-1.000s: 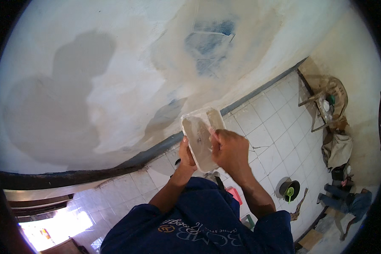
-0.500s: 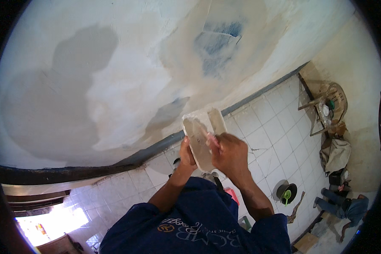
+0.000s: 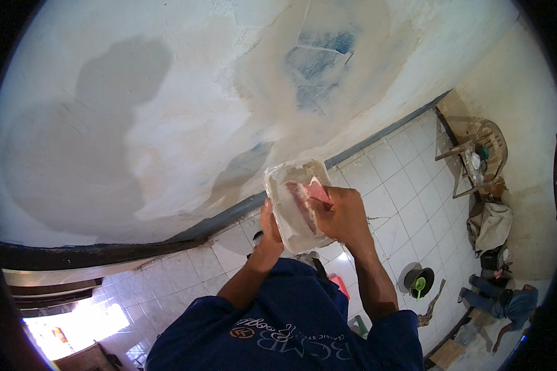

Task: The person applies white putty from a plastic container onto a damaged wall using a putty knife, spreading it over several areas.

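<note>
My left hand [image 3: 270, 226] grips a white plastic tub [image 3: 278, 172] by its left side, with pale putty smeared inside it. My right hand [image 3: 346, 213] is closed on a red scraper [image 3: 318, 190], held down in the tub with pale paste on it. Beyond the tub rises a white wall [image 3: 185, 93] with a patched beige and blue area and cast shadows.
A worn plastic chair [image 3: 492, 145] holding clutter stands in the right corner, near a beige cloth [image 3: 495, 226]. A dark bowl with a green scoop [image 3: 419, 284] sits on the tiled floor [image 3: 395, 204]. Another person [image 3: 501, 304] is at the lower right. Bright light shows lower left.
My right hand has turned the red scraper inside the tub, so more of its red face shows now. The tub stays in my left hand, about in the same place.
</note>
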The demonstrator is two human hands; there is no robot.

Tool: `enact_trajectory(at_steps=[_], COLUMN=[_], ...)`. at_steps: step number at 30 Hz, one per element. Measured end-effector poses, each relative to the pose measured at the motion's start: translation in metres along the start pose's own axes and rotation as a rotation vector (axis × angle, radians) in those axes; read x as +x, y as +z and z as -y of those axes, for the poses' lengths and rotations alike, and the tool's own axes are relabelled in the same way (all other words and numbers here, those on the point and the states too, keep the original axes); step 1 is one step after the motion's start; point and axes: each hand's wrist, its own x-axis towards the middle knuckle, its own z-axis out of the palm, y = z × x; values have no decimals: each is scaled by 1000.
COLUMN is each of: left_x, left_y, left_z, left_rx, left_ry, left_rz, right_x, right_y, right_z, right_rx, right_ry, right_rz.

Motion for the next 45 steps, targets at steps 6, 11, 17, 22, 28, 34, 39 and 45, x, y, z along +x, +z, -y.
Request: enact_trajectory(at_steps=[6,11,17,22,28,34,39,45], left_x=[0,0,0,0,-3,-2,-1,2], left_y=[7,11,4,10,-3,-9,-12,6], left_z=[0,1,7,6,4,8,6,5], left_rx=[131,207,225,309,284,255,226,253], left_ry=[21,27,106,107,83,104,81,98], left_rz=[-166,-200,-215,-243,-180,-260,-192,-232], right_x=[-4,0,-1,-3,-6,-8,-2,-1], right_y=[9,-2,6,12,18,20,12,15], right_z=[-3,17,14,3,7,10,12,6], right_rx=[46,217,84,2,143,118,76,26], right_ry=[-34,119,82,106,77,118,148,152], right_rz=[3,-63,-112,-78,-114,-122,-123,-103])
